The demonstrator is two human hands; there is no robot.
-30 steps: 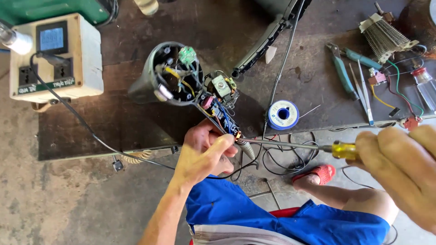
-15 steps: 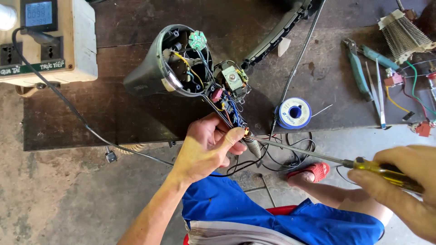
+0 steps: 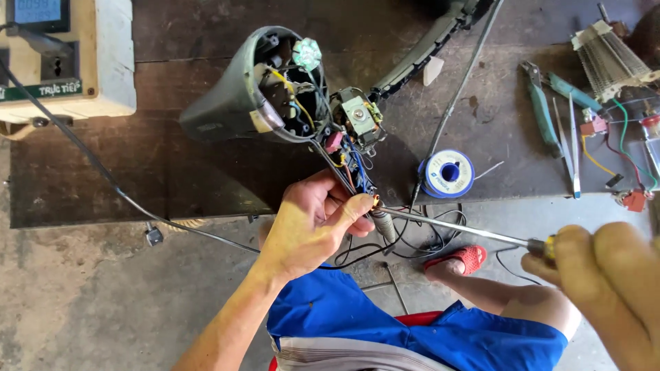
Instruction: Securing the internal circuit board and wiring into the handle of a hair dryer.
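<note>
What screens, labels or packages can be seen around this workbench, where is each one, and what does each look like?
Screen: top left, on the cream box, a bluish rectangle in a dark frame.
Label strip: a green band with pale lettering on the front of the cream box.
Solder spool: near the table's front edge, right of centre, round, white with a blue label ring.

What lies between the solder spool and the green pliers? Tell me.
Head view: the stretch between the solder spool and the green pliers is bare dark table, apart from a thin solder wire end beside the spool.
</note>
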